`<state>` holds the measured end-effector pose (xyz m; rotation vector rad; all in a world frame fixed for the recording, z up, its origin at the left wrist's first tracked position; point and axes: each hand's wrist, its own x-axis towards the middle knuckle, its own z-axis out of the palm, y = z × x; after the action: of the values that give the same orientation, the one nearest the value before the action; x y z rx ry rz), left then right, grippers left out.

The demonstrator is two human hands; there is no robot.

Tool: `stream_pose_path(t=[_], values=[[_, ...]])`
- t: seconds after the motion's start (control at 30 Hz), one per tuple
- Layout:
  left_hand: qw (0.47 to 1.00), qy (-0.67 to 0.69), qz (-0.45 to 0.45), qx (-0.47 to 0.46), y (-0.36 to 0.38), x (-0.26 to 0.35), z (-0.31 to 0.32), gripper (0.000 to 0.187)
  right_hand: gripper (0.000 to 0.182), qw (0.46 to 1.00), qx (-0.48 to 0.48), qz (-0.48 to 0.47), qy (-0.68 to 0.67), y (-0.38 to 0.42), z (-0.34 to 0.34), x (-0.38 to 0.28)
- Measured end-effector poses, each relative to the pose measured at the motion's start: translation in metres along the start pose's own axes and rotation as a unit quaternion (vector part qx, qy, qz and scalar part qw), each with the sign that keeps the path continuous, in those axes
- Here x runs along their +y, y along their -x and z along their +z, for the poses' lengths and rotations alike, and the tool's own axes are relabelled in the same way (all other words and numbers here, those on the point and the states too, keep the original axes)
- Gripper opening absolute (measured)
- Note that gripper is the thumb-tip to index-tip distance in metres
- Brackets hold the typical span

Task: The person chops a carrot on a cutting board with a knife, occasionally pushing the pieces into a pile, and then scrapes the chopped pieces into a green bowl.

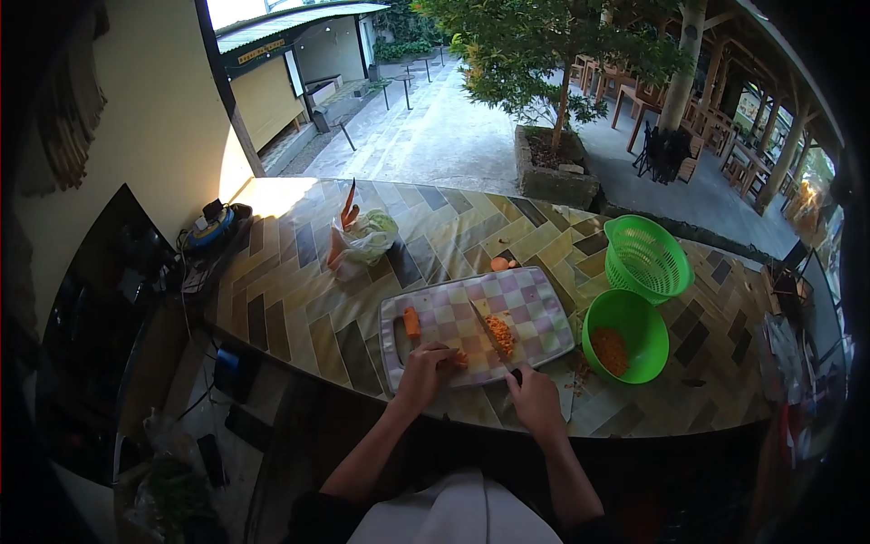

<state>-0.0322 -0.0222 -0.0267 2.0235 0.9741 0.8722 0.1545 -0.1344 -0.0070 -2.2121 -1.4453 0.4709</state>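
A checkered cutting board (pixel 539 304) lies on the table in front of me. My right hand (pixel 533 399) is closed around the handle of a knife (pixel 489 328), its blade angled up and left across the board. Diced carrot (pixel 500 337) is heaped along the right side of the blade. My left hand (pixel 426 374) is closed at the board's lower left, its fingers on carrot pieces (pixel 461 359) that show past the fingertips. Near the board's handle slot lies a larger carrot chunk (pixel 411 323).
A green bowl (pixel 654 340) with chopped orange bits stands right of the board, against a green colander (pixel 666 258). A plastic bag of vegetables (pixel 367 238) sits at the back left. Carrot ends (pixel 500 264) lie behind the board; scraps (pixel 577 370) lie beside it.
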Motion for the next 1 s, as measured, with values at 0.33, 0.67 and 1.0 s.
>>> stream_pose_path(t=[0.33, 0.67, 1.0], values=[[0.999, 0.004, -0.034, 0.005, -0.003, 0.025, -0.017, 0.024, 0.035, 0.981, -0.053, -0.048, -0.181, 0.01, 0.0, 0.018], [0.989, -0.035, 0.144, 0.021, -0.046, -0.005, 0.046, 0.019, 0.037, 0.904, -0.112, 0.076, -0.407, 0.004, -0.013, 0.028], [0.976, -0.005, 0.21, 0.06, -0.053, 0.029, 0.054, 0.025, 0.034, 0.893, -0.072, 0.117, -0.429, -0.001, -0.014, 0.022]])
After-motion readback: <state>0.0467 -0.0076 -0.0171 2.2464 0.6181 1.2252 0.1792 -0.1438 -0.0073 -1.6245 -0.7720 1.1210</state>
